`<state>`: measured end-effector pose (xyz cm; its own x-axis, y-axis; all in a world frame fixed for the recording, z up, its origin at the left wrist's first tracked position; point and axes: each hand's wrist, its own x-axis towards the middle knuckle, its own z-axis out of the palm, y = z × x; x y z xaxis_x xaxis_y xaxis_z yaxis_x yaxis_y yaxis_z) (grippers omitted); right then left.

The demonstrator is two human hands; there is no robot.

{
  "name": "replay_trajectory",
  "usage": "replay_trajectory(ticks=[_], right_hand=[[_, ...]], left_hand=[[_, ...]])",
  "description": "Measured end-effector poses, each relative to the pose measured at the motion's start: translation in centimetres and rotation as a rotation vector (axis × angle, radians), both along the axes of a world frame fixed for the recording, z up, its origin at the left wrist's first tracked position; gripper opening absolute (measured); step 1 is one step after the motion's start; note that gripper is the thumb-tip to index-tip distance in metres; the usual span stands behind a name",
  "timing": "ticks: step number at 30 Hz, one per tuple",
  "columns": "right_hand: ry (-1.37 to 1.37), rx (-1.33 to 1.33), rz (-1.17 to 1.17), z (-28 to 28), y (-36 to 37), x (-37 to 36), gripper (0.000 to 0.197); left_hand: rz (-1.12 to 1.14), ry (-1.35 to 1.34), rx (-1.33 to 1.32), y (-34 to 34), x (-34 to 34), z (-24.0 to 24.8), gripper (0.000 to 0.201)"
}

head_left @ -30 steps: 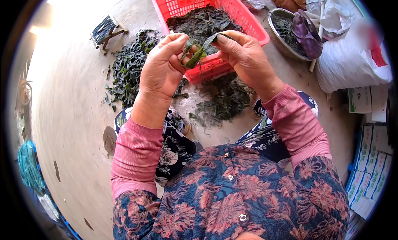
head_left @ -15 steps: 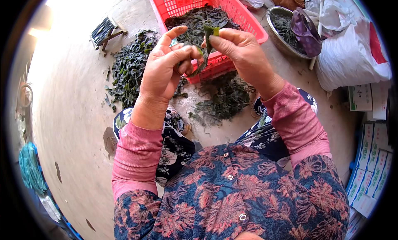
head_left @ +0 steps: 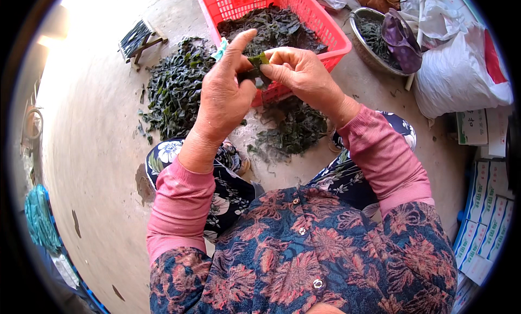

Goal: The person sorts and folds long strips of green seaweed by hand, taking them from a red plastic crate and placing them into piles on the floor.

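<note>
My right hand (head_left: pixel 304 72), the nearer, pinches the green leaf (head_left: pixel 259 61) at ten o'clock off its fingertips; long axis unclear. Left hand (head_left: pixel 223 91) at nine: forefinger stretched toward one, curled fingers hidden, hold can't be told.

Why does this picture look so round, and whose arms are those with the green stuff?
There's no robot: those are a person's own bare hands. A wide camera on their head looks down, so straight edges bend. The right hand pinches a dark green leaf. The left hand is beside it, index finger raised; whether it grips too, I can't tell. On the floor lie a big leaf pile and a smaller pile. More leaves sit inside the red basket.
</note>
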<state>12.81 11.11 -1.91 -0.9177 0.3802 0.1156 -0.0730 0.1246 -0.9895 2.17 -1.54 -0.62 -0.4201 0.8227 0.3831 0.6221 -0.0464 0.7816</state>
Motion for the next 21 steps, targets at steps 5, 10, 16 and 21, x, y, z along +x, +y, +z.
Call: replay_trajectory(ticks=[5,10,16,21], right_hand=[[0.064,-0.045,0.042,-0.1,-0.8,-0.1,0.020],[0.016,-0.030,0.101,-0.7,-0.7,-0.4,0.019],[-0.107,-0.076,0.042,-2.1,-0.8,-0.9,0.018],[-0.132,-0.092,0.011,-1.6,-0.7,-0.9,0.020]], left_hand=[[0.444,0.046,0.026,-0.1,-0.3,-1.2,0.014],[-0.020,-1.176,0.037,-1.0,-1.1,-1.2,0.016],[-0.100,-0.937,-0.170,-1.5,-1.5,-1.3,0.021],[-0.033,-1.039,-0.079,-2.1,-2.4,-2.0,0.020]])
